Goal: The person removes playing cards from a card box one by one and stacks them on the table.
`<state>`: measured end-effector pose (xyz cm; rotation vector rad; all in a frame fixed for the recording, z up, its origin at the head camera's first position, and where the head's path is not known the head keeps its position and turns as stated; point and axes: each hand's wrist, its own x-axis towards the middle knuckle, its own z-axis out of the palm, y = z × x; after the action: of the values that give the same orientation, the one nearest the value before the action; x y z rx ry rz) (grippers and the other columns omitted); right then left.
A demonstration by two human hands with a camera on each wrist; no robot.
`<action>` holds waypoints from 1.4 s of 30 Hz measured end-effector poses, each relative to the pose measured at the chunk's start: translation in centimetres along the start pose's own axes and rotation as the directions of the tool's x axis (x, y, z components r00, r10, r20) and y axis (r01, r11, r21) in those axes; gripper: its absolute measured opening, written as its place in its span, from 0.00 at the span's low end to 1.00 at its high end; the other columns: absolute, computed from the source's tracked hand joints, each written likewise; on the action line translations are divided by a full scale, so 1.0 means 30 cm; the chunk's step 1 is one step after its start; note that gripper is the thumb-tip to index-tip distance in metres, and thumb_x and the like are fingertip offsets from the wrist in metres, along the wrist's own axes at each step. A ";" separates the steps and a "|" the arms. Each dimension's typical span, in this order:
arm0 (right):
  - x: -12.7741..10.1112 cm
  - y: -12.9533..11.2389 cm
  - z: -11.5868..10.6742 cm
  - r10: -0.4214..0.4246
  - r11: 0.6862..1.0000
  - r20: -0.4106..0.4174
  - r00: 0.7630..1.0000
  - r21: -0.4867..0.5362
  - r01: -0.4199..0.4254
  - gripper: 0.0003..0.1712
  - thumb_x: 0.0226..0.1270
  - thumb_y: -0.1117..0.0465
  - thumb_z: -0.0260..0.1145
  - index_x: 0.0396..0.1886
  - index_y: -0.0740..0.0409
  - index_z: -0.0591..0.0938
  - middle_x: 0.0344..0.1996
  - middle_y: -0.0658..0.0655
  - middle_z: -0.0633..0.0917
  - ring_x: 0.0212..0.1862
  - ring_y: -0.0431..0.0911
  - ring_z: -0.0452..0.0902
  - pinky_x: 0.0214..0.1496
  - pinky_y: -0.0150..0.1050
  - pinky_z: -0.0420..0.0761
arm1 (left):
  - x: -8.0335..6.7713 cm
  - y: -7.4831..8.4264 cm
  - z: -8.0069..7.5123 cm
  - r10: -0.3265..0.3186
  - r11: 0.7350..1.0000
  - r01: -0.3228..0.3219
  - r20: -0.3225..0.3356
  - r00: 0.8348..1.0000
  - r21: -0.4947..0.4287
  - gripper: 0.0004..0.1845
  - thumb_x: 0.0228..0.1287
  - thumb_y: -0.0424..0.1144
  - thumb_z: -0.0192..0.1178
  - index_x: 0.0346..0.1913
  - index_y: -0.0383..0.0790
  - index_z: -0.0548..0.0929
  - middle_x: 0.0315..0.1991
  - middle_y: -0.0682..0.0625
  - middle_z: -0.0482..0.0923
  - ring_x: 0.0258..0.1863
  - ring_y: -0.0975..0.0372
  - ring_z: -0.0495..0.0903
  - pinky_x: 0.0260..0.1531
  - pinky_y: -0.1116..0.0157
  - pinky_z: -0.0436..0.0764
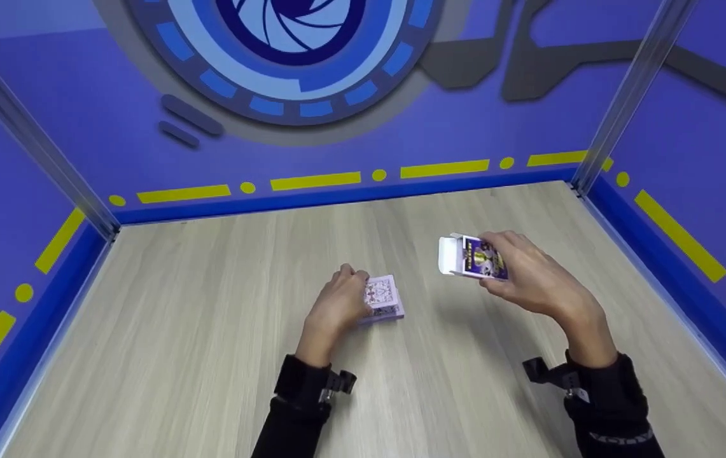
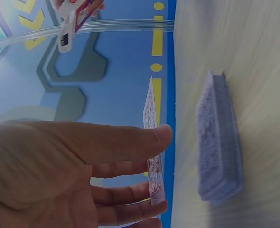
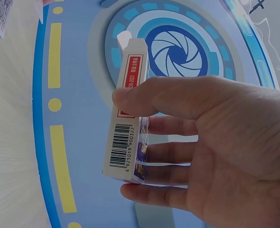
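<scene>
Holding one single playing card (image 2: 152,142) on edge in the left hand (image 1: 337,302), thumb curled against one face and fingers behind the other, just clear of the one deck of cards (image 1: 383,299) lying flat on the light wooden worktop (image 1: 210,331). Sitting near the worktop's centre, that deck, with the left hand touching or overlapping its 9 o'clock edge in the head view; hovering beside the deck rather than on it, by the left wrist view.

Gripping one card box (image 1: 474,257) in the right hand (image 1: 528,277), thumb pressing across the barcoded narrow side and four fingers wrapping the far side, lifted above the worktop at about 2 o'clock from the deck and well apart from it. Pointing toward 9 o'clock, the box's white flap (image 1: 446,253), standing open. Showing one barcode (image 3: 119,146) and a red label on the box's side in the right wrist view.

Counting overall: two hands, one deck, one loose card, one box. Enclosing the worktop on three sides, blue walls (image 1: 83,114) with yellow dashes and dots.
</scene>
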<state>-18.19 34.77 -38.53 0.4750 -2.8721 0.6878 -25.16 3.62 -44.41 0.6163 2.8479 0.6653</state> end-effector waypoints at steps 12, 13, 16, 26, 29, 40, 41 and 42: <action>0.003 0.000 0.006 -0.029 0.999 -0.010 1.000 -0.014 0.028 0.38 0.63 0.62 0.75 0.70 0.67 0.71 0.59 0.68 0.78 0.52 0.56 0.75 0.51 0.53 0.79 | 0.029 0.010 0.071 0.005 0.998 -0.007 0.026 1.000 0.066 0.25 0.50 0.31 0.76 0.52 0.27 0.83 0.46 0.38 0.74 0.46 0.47 0.77 0.50 0.48 0.79; 0.003 0.000 0.007 -0.029 0.999 -0.010 1.000 -0.016 0.028 0.38 0.63 0.62 0.75 0.70 0.67 0.71 0.59 0.68 0.78 0.52 0.56 0.75 0.50 0.53 0.79 | 0.030 0.010 0.074 0.000 0.998 -0.002 0.031 1.000 0.066 0.25 0.50 0.31 0.77 0.52 0.27 0.82 0.46 0.38 0.74 0.46 0.47 0.76 0.50 0.48 0.79; 0.002 0.000 0.008 -0.027 1.000 -0.010 1.000 -0.017 0.026 0.38 0.62 0.62 0.75 0.70 0.67 0.71 0.58 0.68 0.78 0.51 0.56 0.76 0.50 0.53 0.79 | 0.038 0.009 0.083 -0.013 0.997 0.010 0.041 0.999 0.076 0.26 0.50 0.32 0.77 0.53 0.27 0.82 0.46 0.38 0.74 0.48 0.47 0.76 0.52 0.48 0.79; -0.001 -0.003 0.010 -0.010 1.000 0.007 1.000 -0.030 0.011 0.39 0.64 0.61 0.75 0.71 0.66 0.70 0.61 0.69 0.77 0.53 0.57 0.75 0.52 0.54 0.79 | 0.045 0.002 0.108 -0.041 0.996 0.036 0.059 0.997 0.088 0.27 0.51 0.32 0.80 0.52 0.25 0.82 0.45 0.38 0.73 0.48 0.49 0.74 0.51 0.49 0.80; 0.000 -0.005 0.009 -0.007 1.000 0.011 1.000 -0.028 0.008 0.39 0.64 0.61 0.75 0.71 0.66 0.70 0.61 0.69 0.77 0.53 0.57 0.75 0.52 0.54 0.78 | 0.044 0.000 0.111 -0.039 0.996 0.034 0.060 0.997 0.079 0.26 0.52 0.32 0.79 0.52 0.25 0.82 0.45 0.39 0.73 0.48 0.49 0.73 0.51 0.49 0.80; 0.001 -0.003 0.009 -0.012 1.000 0.013 1.000 -0.025 0.012 0.39 0.63 0.61 0.75 0.71 0.67 0.70 0.61 0.70 0.77 0.55 0.58 0.75 0.53 0.55 0.78 | 0.048 -0.001 0.114 -0.038 0.997 0.033 0.076 0.996 0.073 0.23 0.54 0.30 0.76 0.52 0.24 0.83 0.45 0.39 0.74 0.47 0.50 0.72 0.53 0.52 0.79; 0.001 -0.003 0.009 -0.013 1.000 0.012 1.000 -0.026 0.013 0.39 0.63 0.61 0.75 0.71 0.67 0.70 0.61 0.70 0.77 0.54 0.58 0.75 0.53 0.55 0.78 | 0.048 -0.002 0.114 -0.035 0.997 0.029 0.075 0.997 0.073 0.23 0.53 0.30 0.77 0.51 0.24 0.82 0.45 0.39 0.74 0.47 0.50 0.73 0.53 0.52 0.79; 0.001 -0.003 0.009 -0.013 1.000 0.011 1.000 -0.027 0.014 0.39 0.63 0.61 0.75 0.71 0.67 0.70 0.61 0.70 0.77 0.54 0.58 0.75 0.53 0.55 0.78 | 0.047 -0.003 0.113 -0.030 0.997 0.025 0.074 0.997 0.071 0.24 0.52 0.31 0.78 0.51 0.24 0.82 0.45 0.38 0.74 0.47 0.49 0.73 0.53 0.51 0.79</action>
<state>-18.22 34.56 -38.73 0.4952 -2.8810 0.6461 -25.67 5.47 -47.53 0.5978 2.8146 0.5287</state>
